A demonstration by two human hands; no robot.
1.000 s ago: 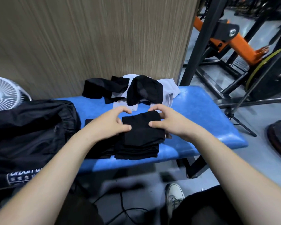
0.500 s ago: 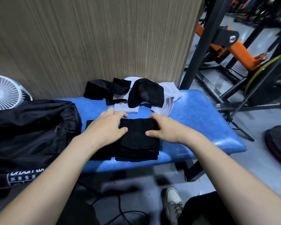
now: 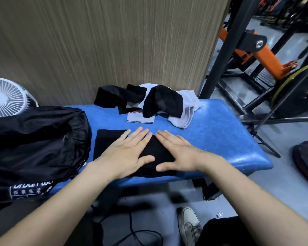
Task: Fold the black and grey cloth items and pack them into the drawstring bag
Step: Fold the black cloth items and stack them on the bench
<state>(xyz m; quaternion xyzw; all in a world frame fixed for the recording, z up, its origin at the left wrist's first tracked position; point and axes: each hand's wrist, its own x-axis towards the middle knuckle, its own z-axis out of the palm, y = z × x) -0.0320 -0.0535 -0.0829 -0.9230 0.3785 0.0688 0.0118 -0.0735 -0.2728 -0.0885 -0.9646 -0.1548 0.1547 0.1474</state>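
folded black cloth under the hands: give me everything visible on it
The folded black cloth is a matte, soft-looking fabric stacked in layers, lying flat near the front edge of the blue padded bench. The left hand and right hand press it with flat, straight fingers, thumbs near its front edge. Another flat black piece adjoins its left side.

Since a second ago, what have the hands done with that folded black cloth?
Both hands let go of its far edge and flattened: the left hand and right hand now press palms-down on the folded black cloth. The unfolded pile and drawstring bag stayed put on the bench.
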